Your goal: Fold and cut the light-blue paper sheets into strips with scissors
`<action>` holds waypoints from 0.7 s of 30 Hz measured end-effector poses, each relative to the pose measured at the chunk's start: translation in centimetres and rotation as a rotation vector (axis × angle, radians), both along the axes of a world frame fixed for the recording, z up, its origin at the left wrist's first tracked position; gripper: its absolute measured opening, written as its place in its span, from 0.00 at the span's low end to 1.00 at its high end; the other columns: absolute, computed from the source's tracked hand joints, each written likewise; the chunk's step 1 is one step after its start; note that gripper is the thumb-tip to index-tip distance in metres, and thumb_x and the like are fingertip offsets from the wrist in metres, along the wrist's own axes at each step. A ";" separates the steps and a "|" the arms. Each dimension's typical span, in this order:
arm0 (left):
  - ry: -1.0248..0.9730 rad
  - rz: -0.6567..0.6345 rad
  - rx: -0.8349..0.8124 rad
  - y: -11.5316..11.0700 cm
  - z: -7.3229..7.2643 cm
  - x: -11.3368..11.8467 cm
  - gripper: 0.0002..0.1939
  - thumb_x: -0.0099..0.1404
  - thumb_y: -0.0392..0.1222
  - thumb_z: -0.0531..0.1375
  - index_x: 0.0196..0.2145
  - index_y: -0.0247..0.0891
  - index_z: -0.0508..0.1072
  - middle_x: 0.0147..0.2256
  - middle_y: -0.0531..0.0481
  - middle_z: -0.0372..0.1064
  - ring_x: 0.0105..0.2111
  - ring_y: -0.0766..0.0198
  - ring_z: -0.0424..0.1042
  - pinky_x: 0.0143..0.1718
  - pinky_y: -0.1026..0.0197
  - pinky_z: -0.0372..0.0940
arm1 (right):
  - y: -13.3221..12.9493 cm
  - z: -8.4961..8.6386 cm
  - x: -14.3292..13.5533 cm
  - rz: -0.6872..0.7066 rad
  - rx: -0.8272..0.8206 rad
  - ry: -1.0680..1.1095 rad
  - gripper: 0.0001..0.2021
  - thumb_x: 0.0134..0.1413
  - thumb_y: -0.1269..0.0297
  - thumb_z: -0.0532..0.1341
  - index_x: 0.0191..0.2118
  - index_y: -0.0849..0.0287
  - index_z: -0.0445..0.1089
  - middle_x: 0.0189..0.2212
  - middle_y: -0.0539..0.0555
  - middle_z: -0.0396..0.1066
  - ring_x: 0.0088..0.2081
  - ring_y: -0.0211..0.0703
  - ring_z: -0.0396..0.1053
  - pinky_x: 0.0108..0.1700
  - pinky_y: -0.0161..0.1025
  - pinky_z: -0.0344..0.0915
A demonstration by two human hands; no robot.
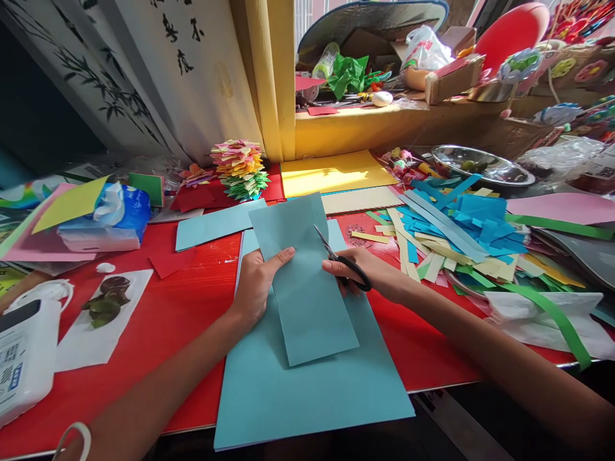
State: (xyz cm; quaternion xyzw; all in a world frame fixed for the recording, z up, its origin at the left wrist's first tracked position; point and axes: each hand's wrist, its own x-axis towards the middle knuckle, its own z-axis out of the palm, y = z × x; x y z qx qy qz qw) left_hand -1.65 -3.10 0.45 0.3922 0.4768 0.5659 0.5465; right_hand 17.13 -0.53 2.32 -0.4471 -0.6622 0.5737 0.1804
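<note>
A long light-blue paper piece point(312, 301) is held up, tilted, above a stack of larger light-blue sheets point(312, 403). My left hand point(257, 285) pinches its left edge, thumb on top. My right hand point(365, 272) grips black-handled scissors point(353, 272), whose blades point up and left at the paper's upper right part. Whether the blades are fully closed is hard to tell. Behind the stack on the left lies another light-blue strip point(216, 225).
A layered paper stack point(240, 169) stands at the back. Yellow paper point(336, 173) lies beside it. Cut strips point(461, 224) and a metal bowl point(483, 165) are on the right. A tissue pack point(115, 218) and a white device point(26, 358) sit left on the red table point(187, 320).
</note>
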 end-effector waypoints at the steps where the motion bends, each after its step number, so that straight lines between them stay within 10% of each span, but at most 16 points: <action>1: -0.010 -0.016 -0.007 -0.2 0.0 0.1 0.16 0.49 0.45 0.65 0.34 0.34 0.73 0.34 0.45 0.74 0.33 0.54 0.73 0.32 0.56 0.69 | -0.1 0.0 -0.1 -0.013 0.002 0.015 0.23 0.43 0.42 0.59 0.20 0.60 0.61 0.16 0.49 0.63 0.17 0.33 0.58 0.19 0.33 0.52; 21: -0.036 -0.087 -0.006 -0.7 -0.2 0.6 0.25 0.50 0.46 0.65 0.46 0.33 0.71 0.37 0.43 0.74 0.35 0.53 0.73 0.34 0.56 0.69 | -0.7 -0.5 -0.6 -0.104 0.065 0.135 0.22 0.44 0.44 0.60 0.22 0.59 0.56 0.18 0.44 0.51 0.19 0.30 0.53 0.18 0.30 0.46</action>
